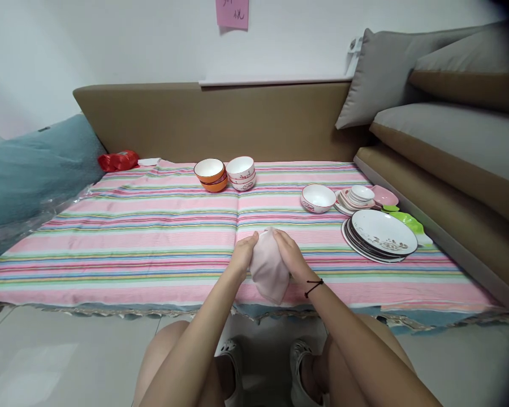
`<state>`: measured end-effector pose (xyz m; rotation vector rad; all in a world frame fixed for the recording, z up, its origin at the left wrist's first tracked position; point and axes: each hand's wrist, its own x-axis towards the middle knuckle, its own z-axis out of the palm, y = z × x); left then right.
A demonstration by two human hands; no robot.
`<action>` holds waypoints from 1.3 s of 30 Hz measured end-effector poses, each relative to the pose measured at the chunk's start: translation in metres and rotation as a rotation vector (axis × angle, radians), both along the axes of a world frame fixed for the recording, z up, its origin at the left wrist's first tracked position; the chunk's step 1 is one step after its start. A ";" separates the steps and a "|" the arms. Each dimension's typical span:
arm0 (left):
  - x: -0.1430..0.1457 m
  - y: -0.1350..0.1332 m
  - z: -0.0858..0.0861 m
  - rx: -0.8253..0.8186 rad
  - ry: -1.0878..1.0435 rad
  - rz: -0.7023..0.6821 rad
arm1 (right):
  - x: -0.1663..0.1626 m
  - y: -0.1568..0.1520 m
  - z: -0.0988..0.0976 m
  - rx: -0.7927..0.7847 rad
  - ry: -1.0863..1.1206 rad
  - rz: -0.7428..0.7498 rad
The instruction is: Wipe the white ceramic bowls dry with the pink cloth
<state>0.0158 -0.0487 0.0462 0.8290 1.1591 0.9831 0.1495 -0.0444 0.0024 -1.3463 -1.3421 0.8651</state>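
Note:
A pale pink cloth (269, 268) hangs between my two hands over the near part of the striped tablecloth. My left hand (245, 252) grips its left side, with the thumb on top. On the other side, my right hand (289, 252) is closed on the cloth too, and a dark cord bracelet circles that wrist. Whether anything lies under or inside the cloth is hidden. Nearest to the hands is a white bowl (318, 198) with a red rim, standing upright to the right. Farther back stand stacked orange bowls (211, 174) and stacked white bowls (241, 173), side by side.
On the right lie a stack of large plates (382, 233), small white dishes (362, 193), a pink dish (384, 196) and a green leaf-shaped dish (409, 224). Cushions (449, 138) are piled beyond them. A red bundle (119, 161) sits at the back left beside blue fabric (38, 164).

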 end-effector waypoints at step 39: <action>0.006 -0.001 -0.007 -0.019 -0.090 0.069 | -0.007 -0.008 0.003 0.013 -0.209 -0.110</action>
